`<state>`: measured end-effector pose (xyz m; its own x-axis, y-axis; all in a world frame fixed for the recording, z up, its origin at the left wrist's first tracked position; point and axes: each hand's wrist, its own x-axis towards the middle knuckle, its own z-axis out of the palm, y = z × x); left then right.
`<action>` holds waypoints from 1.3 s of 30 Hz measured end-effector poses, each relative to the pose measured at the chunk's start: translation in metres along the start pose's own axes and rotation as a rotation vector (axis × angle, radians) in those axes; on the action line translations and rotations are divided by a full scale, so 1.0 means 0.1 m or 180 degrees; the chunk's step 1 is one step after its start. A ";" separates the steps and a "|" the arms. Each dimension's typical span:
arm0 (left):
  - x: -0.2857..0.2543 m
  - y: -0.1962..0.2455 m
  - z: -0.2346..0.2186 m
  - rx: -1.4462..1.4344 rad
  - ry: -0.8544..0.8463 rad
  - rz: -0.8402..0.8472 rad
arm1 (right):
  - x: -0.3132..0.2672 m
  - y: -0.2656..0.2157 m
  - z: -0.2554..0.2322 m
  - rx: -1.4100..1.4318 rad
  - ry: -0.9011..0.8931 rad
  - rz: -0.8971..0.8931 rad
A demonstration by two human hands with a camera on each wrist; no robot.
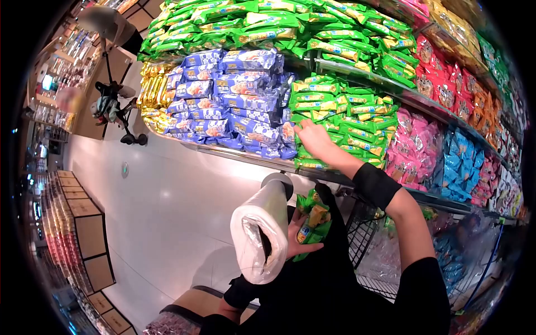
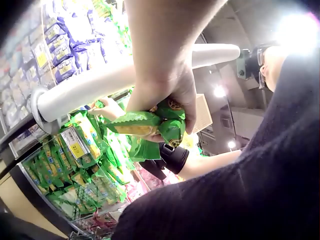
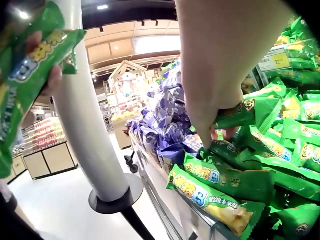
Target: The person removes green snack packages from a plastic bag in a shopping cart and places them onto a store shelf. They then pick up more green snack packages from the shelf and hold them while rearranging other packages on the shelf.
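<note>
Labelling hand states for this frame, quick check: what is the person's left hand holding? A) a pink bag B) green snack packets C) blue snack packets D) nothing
B: the left hand grips a bunch of green plastic snack packets beside the white roll of plastic bags, while the right hand reaches into the green packets stacked on the shelf.

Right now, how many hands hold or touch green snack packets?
2: the left hand grips green plastic snack packets beside the bag roll; the right hand touches the shelved green stack.
</note>
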<state>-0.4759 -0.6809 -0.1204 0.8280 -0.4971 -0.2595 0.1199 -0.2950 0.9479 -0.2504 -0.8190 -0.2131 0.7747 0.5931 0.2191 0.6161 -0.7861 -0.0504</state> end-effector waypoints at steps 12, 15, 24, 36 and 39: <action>-0.10 -0.32 0.16 0.0346 0.0416 0.0132 | 0.29 0.10 0.06 0.0108 0.0257 -0.0254; -0.08 -0.15 0.10 0.0521 0.0241 0.0085 | 0.29 0.11 0.02 0.0083 0.0070 -0.0231; -0.02 0.09 0.03 -0.0135 -0.0012 -0.0017 | 0.17 0.01 -0.44 0.0669 0.1120 0.0423; 0.12 0.14 0.06 -0.0425 -0.0157 0.0335 | -0.19 0.53 -1.59 0.4018 0.1243 0.2244; 0.17 0.22 0.04 -0.0688 -0.0270 0.0324 | -0.33 0.64 -1.77 0.5725 0.1173 0.2172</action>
<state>-0.4615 -0.6989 -0.1047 0.7940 -0.5847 -0.1665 0.1601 -0.0631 0.9851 -0.2620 -0.9199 -0.0514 0.9907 0.0708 -0.1165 -0.1346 0.3725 -0.9182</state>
